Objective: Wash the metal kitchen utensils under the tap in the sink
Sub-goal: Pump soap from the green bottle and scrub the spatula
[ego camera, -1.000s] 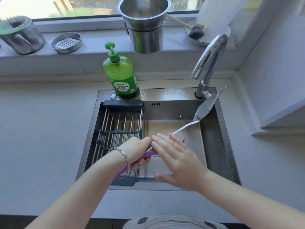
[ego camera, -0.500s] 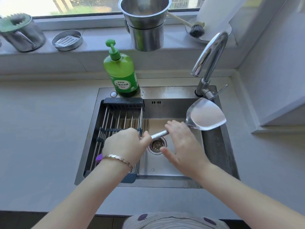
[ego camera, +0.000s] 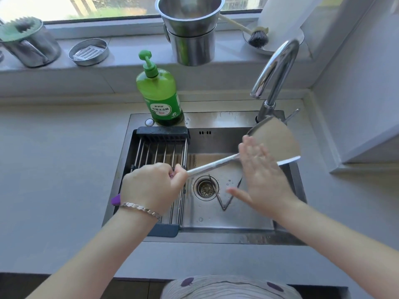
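A metal spatula (ego camera: 278, 140) with a purple handle end (ego camera: 115, 200) stretches across the steel sink (ego camera: 216, 231). My left hand (ego camera: 151, 186) is closed around its handle over the drying rack. My right hand (ego camera: 263, 178) is flat, fingers apart, resting against the neck and lower edge of the blade. The blade is tilted up just below the curved tap (ego camera: 276, 70). No water stream is visible. A thin bent metal utensil (ego camera: 224, 203) lies on the sink floor beside the drain (ego camera: 205, 187).
A black-framed wire drying rack (ego camera: 160, 147) fills the sink's left part. A green soap bottle (ego camera: 159, 93) stands on the sink's back rim. On the window sill sit stacked steel pots (ego camera: 191, 29), a dish brush (ego camera: 257, 36), a small round tin (ego camera: 88, 51) and a steel container (ego camera: 30, 44).
My right hand slid from the shaft up to the blade and flattened against it. The spatula blade turned and tipped up toward the tap. My left hand kept its grip on the handle.
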### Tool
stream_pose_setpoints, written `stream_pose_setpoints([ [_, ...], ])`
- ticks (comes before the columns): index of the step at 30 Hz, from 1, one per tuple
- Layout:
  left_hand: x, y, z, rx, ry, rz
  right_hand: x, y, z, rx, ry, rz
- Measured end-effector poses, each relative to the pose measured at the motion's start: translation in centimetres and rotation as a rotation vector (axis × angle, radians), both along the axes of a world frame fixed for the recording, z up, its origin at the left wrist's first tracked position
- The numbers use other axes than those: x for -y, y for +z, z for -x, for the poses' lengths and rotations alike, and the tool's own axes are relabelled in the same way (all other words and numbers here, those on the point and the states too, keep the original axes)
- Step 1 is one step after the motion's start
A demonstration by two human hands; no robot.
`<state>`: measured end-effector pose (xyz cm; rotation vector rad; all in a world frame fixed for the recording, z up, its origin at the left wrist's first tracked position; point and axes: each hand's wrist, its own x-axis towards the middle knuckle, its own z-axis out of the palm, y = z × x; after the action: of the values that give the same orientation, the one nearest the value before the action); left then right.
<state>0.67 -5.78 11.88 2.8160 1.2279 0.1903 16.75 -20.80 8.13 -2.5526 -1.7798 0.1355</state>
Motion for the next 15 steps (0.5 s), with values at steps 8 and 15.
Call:
stream_pose_setpoints([
  [8,-0.8,0.3,0.0,-0.152,0.027,-0.022,3.0,-1.8,-1.3,0.022,-0.089,0.200],
  [15,-0.3,0.4,-0.1,-0.181,0.001,-0.018,2.5,-1.8,-2.4,-0.028,-0.166,0.115],
])
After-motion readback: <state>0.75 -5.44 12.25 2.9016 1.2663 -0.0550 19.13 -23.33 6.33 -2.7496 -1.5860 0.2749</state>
